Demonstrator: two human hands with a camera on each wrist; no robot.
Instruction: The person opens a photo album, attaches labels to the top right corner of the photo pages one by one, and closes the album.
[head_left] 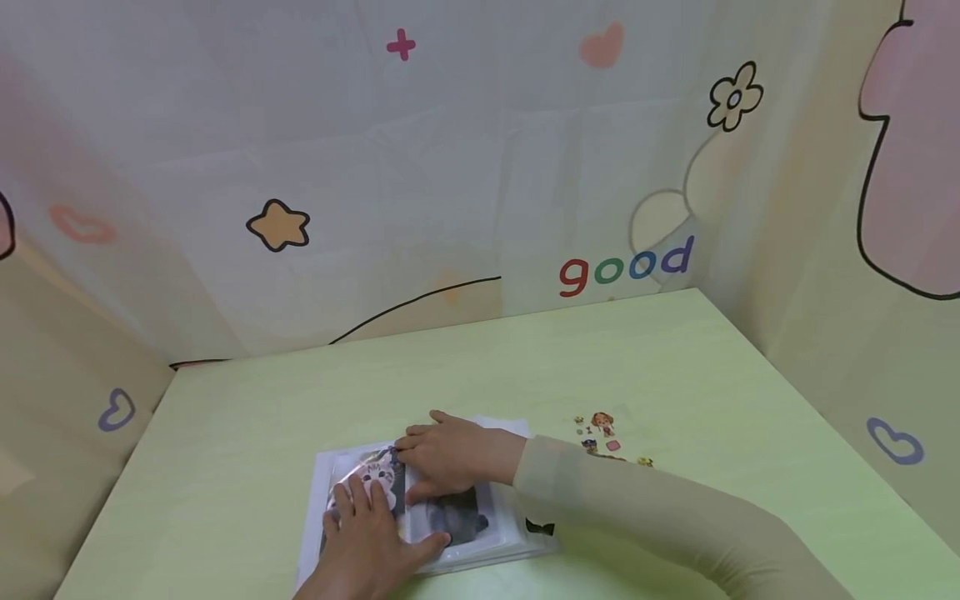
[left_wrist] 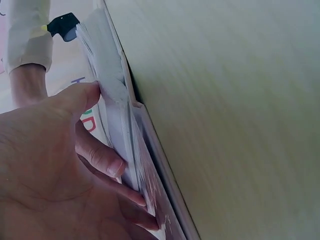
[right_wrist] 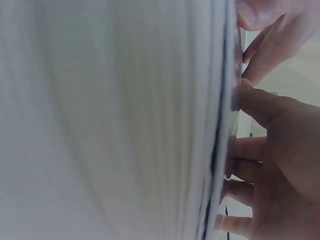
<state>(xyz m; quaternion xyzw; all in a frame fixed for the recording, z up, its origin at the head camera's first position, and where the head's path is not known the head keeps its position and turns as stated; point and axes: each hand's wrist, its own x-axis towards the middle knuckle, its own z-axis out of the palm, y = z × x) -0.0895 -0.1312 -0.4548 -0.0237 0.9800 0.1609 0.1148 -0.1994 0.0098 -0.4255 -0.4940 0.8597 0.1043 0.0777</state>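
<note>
A thick book of white pages [head_left: 512,521] lies spread on the table, with picture pages uppermost. My left hand [head_left: 369,537] rests on its left page with fingers spread, over a picture of a pale striped cat [head_left: 384,471]. Near the middle fold, my right hand [head_left: 450,454] lies on the book, fingers extended toward the left. Below it, a dark grey picture [head_left: 459,518] is partly covered by the hand. In the left wrist view, the left thumb touches the page edges [left_wrist: 112,75]. Stacked page edges [right_wrist: 125,125] fill much of the right wrist view, beside the right fingers.
A clear sheet of small cartoon stickers [head_left: 602,423] lies right of the book, partly behind the right sleeve [head_left: 637,492]. A black piece [head_left: 540,527] sticks out at the book's right side. Printed cloth walls [head_left: 375,167] enclose the pale green table [head_left: 262,400].
</note>
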